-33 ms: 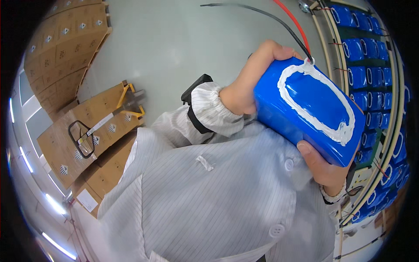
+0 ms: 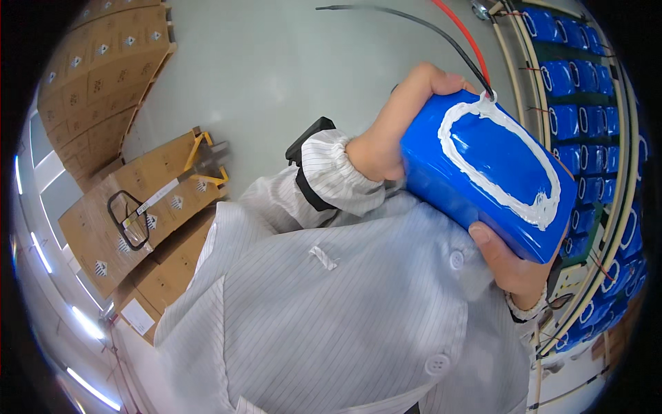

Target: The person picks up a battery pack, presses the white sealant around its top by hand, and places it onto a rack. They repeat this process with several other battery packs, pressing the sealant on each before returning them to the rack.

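Between my two hands is a blue-wrapped battery pack, tilted in front of my chest on the right. A ring of white sealant runs round its upper face. One red wire and one black wire come out of its far end through a white blob. My left hand is wrapped round the pack's far left side, most of its fingers hidden behind it. At the near right end my right hand grips the pack, thumb on the near side, other fingers out of sight underneath.
A pipe-framed rack at the right carries rows of similar blue packs with white rings. Stacked cartons stand at the far left. Nearer are more cartons beside a yellow pallet jack with a black handle. Grey floor lies ahead.
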{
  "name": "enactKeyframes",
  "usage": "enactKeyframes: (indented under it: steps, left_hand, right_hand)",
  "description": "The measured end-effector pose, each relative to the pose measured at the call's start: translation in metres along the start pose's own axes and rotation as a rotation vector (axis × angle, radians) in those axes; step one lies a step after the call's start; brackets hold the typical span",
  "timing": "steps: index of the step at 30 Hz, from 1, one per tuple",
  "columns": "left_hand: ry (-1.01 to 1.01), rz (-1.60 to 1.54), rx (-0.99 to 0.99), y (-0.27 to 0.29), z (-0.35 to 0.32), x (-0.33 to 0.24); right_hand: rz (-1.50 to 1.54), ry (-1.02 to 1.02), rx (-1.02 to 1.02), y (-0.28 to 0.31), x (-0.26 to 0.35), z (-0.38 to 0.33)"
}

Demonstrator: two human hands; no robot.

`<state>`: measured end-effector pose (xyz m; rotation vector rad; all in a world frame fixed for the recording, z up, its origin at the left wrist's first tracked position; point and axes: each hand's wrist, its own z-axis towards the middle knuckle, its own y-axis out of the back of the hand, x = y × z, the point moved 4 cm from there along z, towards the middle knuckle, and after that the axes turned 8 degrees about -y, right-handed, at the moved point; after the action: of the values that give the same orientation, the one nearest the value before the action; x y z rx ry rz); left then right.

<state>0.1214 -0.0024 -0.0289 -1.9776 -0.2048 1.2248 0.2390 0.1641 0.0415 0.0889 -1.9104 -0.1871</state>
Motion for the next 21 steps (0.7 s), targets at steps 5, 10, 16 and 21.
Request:
enactKeyframes:
  steps: [5,10,16,21]
  left_hand:
    - [-0.127,0.044,0.033,0.004,0.004,0.002]
    - [-0.317,0.145,0.080,0.001,-0.001,-0.002]
    - [-0.259,0.368,0.287,-0.004,-0.006,-0.025]
    - [-0.329,0.523,0.221,-0.026,-0.023,-0.039]
  right_hand:
    - [-0.017,0.044,-0.001,0.000,-0.005,0.003]
    - [0.054,-0.157,-0.012,0.001,0.008,0.000]
    - [-0.219,0.124,0.091,0.020,0.048,0.010]
    - [-0.194,0.069,0.154,0.011,0.065,0.004]
